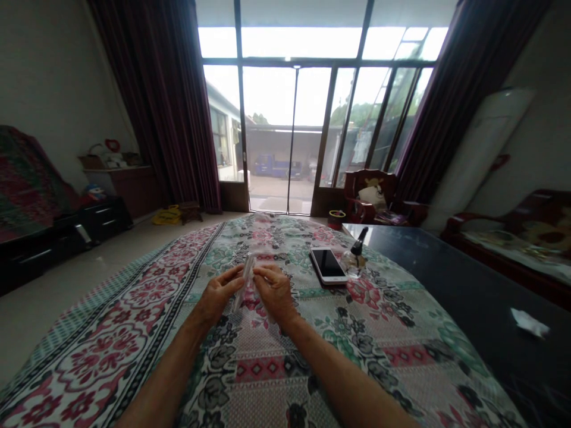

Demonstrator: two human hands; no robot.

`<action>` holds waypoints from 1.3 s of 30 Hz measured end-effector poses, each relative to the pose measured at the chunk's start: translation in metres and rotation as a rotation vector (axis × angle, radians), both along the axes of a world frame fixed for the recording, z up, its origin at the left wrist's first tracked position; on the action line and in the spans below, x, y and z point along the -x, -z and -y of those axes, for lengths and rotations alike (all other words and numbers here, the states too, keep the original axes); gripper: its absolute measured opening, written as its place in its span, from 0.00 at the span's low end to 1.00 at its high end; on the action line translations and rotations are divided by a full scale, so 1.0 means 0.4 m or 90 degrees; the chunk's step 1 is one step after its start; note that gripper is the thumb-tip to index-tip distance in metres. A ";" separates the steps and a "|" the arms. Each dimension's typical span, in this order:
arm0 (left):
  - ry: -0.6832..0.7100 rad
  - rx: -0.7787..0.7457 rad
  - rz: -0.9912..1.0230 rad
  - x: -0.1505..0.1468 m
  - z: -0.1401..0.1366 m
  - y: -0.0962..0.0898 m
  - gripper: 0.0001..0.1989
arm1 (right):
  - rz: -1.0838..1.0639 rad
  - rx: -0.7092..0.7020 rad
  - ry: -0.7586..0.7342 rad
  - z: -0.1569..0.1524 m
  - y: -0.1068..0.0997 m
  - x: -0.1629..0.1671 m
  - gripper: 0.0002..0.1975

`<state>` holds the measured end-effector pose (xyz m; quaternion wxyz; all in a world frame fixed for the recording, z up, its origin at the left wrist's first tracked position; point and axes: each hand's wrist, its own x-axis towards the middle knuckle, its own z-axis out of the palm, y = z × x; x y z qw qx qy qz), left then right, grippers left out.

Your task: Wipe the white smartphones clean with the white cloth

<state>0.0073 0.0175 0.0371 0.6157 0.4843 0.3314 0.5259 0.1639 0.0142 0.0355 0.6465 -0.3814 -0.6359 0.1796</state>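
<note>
Through the head camera I see the clear plastic (247, 279) at 7 o'clock from the view's centre, over the cloth (263, 348); my left hand (217, 295), at its 9 o'clock, and my right hand (275, 292), at its 3 o'clock, both pinch it. The phone (329, 265) lies at 3 o'clock from the plastic, the bottle (355, 261) just beyond it.

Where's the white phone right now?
In the head view, the white smartphone lies on the flowered tablecloth, to the right of the person's right hand and just left of the black-topped clear bottle.
</note>
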 end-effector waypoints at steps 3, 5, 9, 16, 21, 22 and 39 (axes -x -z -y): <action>0.012 -0.008 -0.041 -0.004 -0.002 0.009 0.30 | -0.055 0.028 0.024 -0.008 0.002 -0.007 0.09; 0.049 -0.013 -0.047 -0.012 0.001 0.012 0.29 | -0.077 0.026 0.042 -0.010 -0.003 -0.012 0.09; 0.050 -0.025 -0.026 -0.017 0.002 0.015 0.29 | -0.062 0.018 0.003 -0.006 -0.002 -0.009 0.08; 0.057 -0.022 -0.027 -0.012 0.001 0.016 0.30 | -0.075 0.028 0.010 -0.004 0.008 -0.002 0.09; 0.029 -0.002 -0.018 -0.012 0.003 0.021 0.32 | -0.061 0.050 -0.014 -0.005 0.016 -0.001 0.09; 0.036 0.001 -0.020 -0.013 0.005 0.021 0.32 | -0.066 0.049 -0.003 -0.006 0.017 -0.002 0.09; 0.051 0.024 0.006 -0.012 0.011 0.015 0.31 | -0.057 0.090 -0.008 -0.003 0.027 0.007 0.09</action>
